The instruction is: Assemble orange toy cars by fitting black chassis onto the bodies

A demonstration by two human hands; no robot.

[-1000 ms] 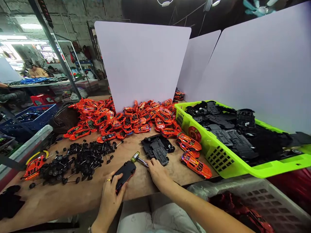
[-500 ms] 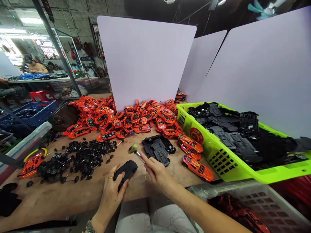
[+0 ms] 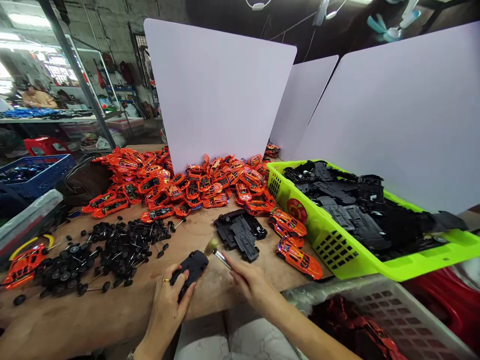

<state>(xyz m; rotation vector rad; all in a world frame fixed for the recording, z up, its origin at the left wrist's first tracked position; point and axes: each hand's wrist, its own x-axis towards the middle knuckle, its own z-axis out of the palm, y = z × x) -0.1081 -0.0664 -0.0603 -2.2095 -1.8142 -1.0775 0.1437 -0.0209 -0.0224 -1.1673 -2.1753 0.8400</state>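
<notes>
My left hand point(image 3: 168, 302) grips a black toy car chassis point(image 3: 194, 264) near the table's front edge, fingers and thumb on its sides. In my right hand point(image 3: 252, 286) is a small hammer point(image 3: 222, 257), held by its thin metal handle. Its yellowish, slightly blurred head is close to the chassis's far right end; whether they touch I cannot tell. Behind the hammer lie several stacked black chassis point(image 3: 243, 237). Left of my left hand is a heap of black wheels on metal axles point(image 3: 125, 250).
Orange toy car bodies point(image 3: 213, 182) are piled at the back against a white partition point(image 3: 225, 95). A lime-green crate point(image 3: 333, 257) of black chassis stands at the right, above a pale crate point(image 3: 405, 320) holding red-orange parts. A blue crate point(image 3: 41, 175) is at the left.
The hammer head has come down and nearer to the chassis's far end. My left hand keeps its grip on the chassis. The camera view has shifted slightly.
</notes>
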